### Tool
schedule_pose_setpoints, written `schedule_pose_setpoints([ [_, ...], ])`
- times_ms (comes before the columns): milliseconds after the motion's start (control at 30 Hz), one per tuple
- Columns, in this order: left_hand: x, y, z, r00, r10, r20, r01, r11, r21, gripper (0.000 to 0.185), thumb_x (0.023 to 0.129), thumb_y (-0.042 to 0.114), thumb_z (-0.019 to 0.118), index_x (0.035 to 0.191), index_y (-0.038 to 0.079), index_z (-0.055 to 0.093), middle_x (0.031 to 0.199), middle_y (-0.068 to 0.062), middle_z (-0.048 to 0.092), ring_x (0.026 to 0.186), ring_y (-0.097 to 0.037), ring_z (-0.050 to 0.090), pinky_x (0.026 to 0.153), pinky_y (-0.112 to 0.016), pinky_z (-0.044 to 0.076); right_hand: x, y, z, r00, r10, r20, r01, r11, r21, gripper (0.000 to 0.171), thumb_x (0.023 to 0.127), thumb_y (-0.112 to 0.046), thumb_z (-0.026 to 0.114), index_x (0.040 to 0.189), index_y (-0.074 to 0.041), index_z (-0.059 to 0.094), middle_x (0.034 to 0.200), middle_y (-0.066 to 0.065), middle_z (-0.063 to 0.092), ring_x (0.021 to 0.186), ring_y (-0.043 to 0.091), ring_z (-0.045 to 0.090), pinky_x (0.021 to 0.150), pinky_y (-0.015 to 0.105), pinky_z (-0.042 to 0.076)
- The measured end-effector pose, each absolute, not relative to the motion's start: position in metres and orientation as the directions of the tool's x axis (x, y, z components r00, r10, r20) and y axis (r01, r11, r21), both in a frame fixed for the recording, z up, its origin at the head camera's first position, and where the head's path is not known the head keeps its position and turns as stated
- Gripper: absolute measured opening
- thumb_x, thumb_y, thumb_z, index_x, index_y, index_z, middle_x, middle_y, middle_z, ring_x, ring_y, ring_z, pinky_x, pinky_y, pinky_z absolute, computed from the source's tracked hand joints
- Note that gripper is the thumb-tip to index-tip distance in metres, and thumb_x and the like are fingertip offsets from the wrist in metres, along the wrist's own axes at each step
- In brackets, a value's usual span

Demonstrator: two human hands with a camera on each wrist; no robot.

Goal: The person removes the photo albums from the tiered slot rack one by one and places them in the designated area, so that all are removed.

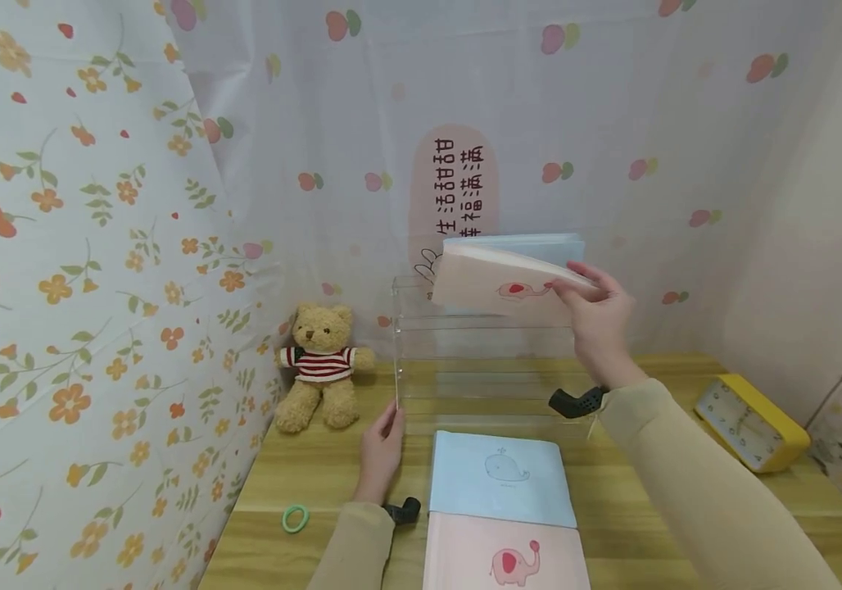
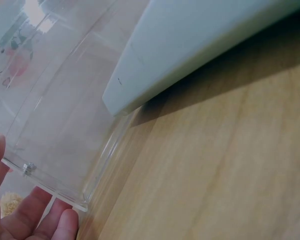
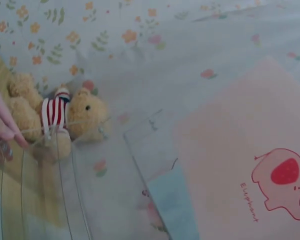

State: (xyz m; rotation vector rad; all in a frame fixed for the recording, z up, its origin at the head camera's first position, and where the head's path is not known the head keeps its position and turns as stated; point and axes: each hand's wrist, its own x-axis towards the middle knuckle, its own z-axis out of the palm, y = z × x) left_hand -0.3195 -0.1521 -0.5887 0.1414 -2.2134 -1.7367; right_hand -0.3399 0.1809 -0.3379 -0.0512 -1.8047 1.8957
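My right hand (image 1: 601,319) pinches the right side of a pink elephant notebook (image 1: 480,283), raised and tilted at the top of a clear acrylic rack (image 1: 397,352). Directly behind it, a light-blue notebook (image 1: 524,243) stands at the rack's top tier. The right wrist view shows the pink cover (image 3: 230,120) overlapping the blue one (image 3: 176,205). Low on the rack's left side, my left hand (image 1: 380,451) grips the panel edge, its fingers (image 2: 27,212) bent round the clear plastic. In front of the rack lie a blue whale notebook (image 1: 502,475) and another pink elephant notebook (image 1: 465,557).
A teddy bear (image 1: 321,369) in a striped sweater sits left of the rack. A green ring (image 1: 295,528) lies on the wooden table (image 1: 244,541) at the left. At the right is a yellow clock (image 1: 753,422). Patterned curtains hang behind and at the left.
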Motion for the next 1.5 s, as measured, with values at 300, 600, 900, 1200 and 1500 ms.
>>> schedule_pose_setpoints([
  [300,-0.32,-0.149,-0.585,-0.94,-0.291,0.177,0.112,0.227,0.968,0.042,0.11,0.033,0.07,0.148,0.017,0.072,0.146,-0.013,0.074,0.132,-0.033,0.071,0.112,-0.055,0.057,-0.308,0.206,-0.353,-0.816,0.512,0.269,-0.365,-0.097,-0.926,0.042,0.09,-0.02,0.093,0.13,-0.016,0.081,0.111,-0.006,0.081,0.105,0.009,0.078,0.084,0.016,0.063],
  [600,-0.318,-0.141,-0.588,-0.95,-0.259,0.172,0.118,0.213,0.97,0.042,0.111,0.034,0.069,0.149,0.016,0.071,0.147,-0.012,0.073,0.129,-0.031,0.072,0.106,-0.047,0.06,-0.265,0.246,-0.392,-0.709,0.691,0.14,-0.492,-0.342,-0.801,0.045,0.082,0.003,0.094,0.124,-0.001,0.079,0.105,0.002,0.083,0.108,0.016,0.078,0.083,0.016,0.063],
  [900,-0.317,-0.147,-0.587,-0.95,-0.264,0.168,0.112,0.217,0.97,0.042,0.111,0.033,0.069,0.149,0.016,0.071,0.147,-0.012,0.074,0.13,-0.03,0.072,0.107,-0.045,0.06,-0.23,0.275,-0.423,-0.639,0.769,0.024,-0.556,-0.44,-0.705,0.042,0.079,0.011,0.093,0.118,0.003,0.078,0.099,0.006,0.087,0.093,0.016,0.081,0.067,0.017,0.063],
  [1200,-0.317,-0.15,-0.588,-0.947,-0.27,0.171,0.113,0.217,0.97,0.041,0.111,0.033,0.069,0.149,0.017,0.071,0.143,-0.012,0.076,0.125,-0.028,0.074,0.1,-0.038,0.061,-0.212,0.307,-0.437,-0.515,0.857,-0.017,-0.662,-0.411,-0.626,0.037,0.078,0.022,0.088,0.11,0.008,0.078,0.092,0.009,0.085,0.087,0.018,0.08,0.055,0.019,0.057],
  [1500,-0.318,-0.151,-0.588,-0.947,-0.266,0.179,0.116,0.236,0.965,0.041,0.111,0.031,0.069,0.15,0.016,0.07,0.147,-0.013,0.073,0.133,-0.032,0.072,0.11,-0.053,0.059,-0.204,0.329,-0.459,-0.517,0.853,-0.067,-0.521,-0.376,-0.767,0.03,0.092,0.015,0.076,0.117,-0.001,0.081,0.094,-0.003,0.083,0.092,0.011,0.075,0.071,0.015,0.061],
])
